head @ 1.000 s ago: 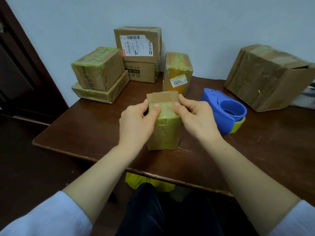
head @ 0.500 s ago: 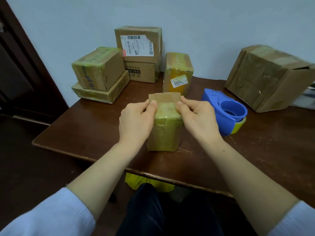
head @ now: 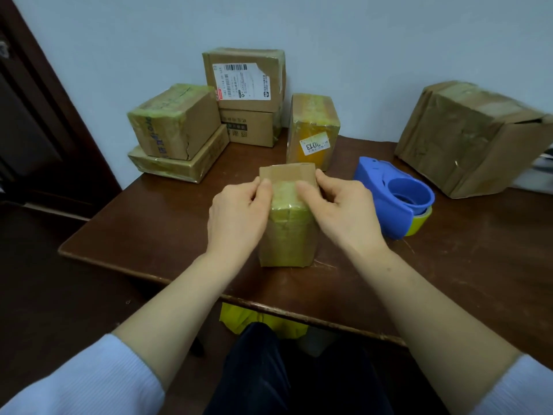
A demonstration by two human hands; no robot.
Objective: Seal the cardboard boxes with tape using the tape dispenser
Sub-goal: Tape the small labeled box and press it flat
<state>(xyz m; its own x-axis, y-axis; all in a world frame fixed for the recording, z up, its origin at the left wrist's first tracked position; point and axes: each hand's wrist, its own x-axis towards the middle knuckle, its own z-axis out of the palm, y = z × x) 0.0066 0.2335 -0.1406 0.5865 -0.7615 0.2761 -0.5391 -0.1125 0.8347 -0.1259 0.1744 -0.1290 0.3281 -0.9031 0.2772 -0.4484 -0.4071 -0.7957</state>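
the dark wooden table [head: 149, 223] carries a small taped box [head: 287, 235] near its front edge and a blue tape dispenser [head: 386, 199] just right of it. an upright labelled box [head: 314, 127] stands behind. a flat box [head: 179, 166] lies at the back left corner, a printed box [head: 248, 127] beside it, and a large crumpled box [head: 466, 139] sits at the back right.

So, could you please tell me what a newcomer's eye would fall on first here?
First, the left hand and right hand gripping a small tape-wrapped box that stands upright near the front edge of the table. Next, the blue tape dispenser lying untouched just right of it. Behind, taped cardboard boxes are stacked against the wall, with a big crumpled box at far right.
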